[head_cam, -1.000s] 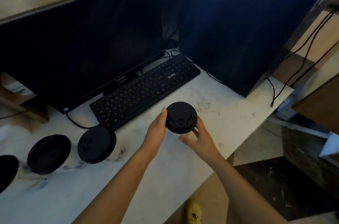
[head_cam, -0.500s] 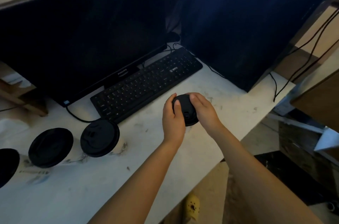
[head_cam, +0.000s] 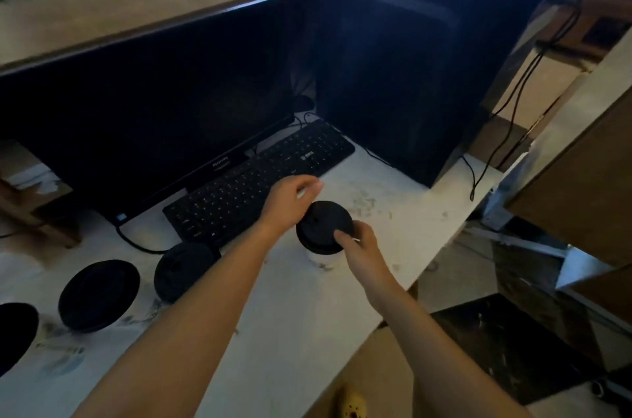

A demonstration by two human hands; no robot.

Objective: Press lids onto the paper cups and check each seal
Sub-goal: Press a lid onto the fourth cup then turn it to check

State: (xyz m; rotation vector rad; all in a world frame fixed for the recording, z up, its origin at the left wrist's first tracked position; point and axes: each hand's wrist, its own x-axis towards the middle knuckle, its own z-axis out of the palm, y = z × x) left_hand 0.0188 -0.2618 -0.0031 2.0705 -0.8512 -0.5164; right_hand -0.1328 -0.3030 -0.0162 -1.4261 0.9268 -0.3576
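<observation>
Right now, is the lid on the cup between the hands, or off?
On. The black lid caps the white paper cup, which stands upright on the counter. Whether it is fully sealed, I cannot tell.

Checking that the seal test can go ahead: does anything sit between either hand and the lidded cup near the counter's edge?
Nothing visible does. The right hand already has fingers on the lid of the cup; the left hand hovers beside its far-left rim with only air between.
</observation>
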